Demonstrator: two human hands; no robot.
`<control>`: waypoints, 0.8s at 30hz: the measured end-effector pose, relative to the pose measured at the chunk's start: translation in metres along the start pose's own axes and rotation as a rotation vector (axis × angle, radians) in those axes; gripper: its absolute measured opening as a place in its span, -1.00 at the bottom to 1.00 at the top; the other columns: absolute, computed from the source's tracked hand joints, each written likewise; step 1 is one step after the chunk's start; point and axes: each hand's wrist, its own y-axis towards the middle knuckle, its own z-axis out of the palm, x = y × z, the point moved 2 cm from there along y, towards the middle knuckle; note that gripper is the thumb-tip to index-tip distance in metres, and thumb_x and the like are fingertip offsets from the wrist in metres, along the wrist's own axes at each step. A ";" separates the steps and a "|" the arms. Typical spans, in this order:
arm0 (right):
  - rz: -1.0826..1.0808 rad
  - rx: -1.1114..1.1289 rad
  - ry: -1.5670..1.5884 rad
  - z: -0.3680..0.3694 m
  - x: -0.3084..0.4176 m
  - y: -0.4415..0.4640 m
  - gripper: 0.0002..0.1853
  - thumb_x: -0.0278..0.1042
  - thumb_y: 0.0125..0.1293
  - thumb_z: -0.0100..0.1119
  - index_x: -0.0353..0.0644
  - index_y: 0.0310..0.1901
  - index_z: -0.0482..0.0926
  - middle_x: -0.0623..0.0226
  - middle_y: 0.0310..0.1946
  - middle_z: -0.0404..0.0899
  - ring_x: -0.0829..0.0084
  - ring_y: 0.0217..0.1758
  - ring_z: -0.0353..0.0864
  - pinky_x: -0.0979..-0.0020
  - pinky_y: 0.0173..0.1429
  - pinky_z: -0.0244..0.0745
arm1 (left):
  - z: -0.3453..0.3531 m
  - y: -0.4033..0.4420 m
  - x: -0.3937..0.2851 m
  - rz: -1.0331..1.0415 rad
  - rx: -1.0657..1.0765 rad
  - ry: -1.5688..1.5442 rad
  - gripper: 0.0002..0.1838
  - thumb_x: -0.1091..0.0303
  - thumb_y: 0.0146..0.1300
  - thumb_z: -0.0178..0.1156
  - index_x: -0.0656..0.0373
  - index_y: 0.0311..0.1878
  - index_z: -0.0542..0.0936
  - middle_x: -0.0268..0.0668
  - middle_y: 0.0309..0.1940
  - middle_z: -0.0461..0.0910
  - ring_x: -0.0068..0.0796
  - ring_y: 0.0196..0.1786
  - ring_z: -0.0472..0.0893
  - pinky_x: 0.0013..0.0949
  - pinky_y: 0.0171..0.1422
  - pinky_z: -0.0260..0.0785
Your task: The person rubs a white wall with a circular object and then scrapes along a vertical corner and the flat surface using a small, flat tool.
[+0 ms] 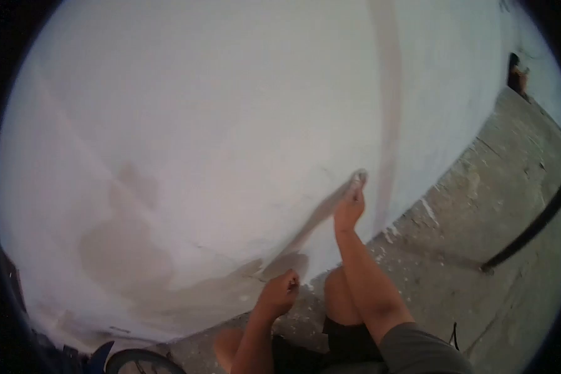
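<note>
My right hand (349,210) reaches up to the white wall (243,112). Its fingers are closed on a small whitish piece (359,176), pressed against or very near the wall's surface; its exact kind is not clear. Lower down, my left hand (278,294) is closed in a fist in front of the wall's base, and whatever its fingers may hold is hidden. Faint cracks and grey scuffs (268,206) mark the wall between and left of my hands.
The rough concrete floor (461,212) runs along the wall, spattered with white (391,234). A dark curved bar (530,234) stands at right. A wheel (144,360) sits at lower left. Something dark and brown (517,75) is in the far corner. My shadow falls on the wall.
</note>
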 end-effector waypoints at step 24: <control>-0.327 -0.109 -0.188 -0.045 -0.024 0.104 -0.49 -0.18 0.60 -0.21 -0.39 0.39 0.30 0.11 0.40 0.36 0.29 0.47 0.30 0.41 0.49 0.16 | 0.046 0.051 0.056 -0.233 0.622 0.152 -0.61 0.10 0.30 0.24 0.19 0.01 0.49 -0.01 -0.36 0.64 0.02 -0.18 0.66 -0.06 -0.09 0.45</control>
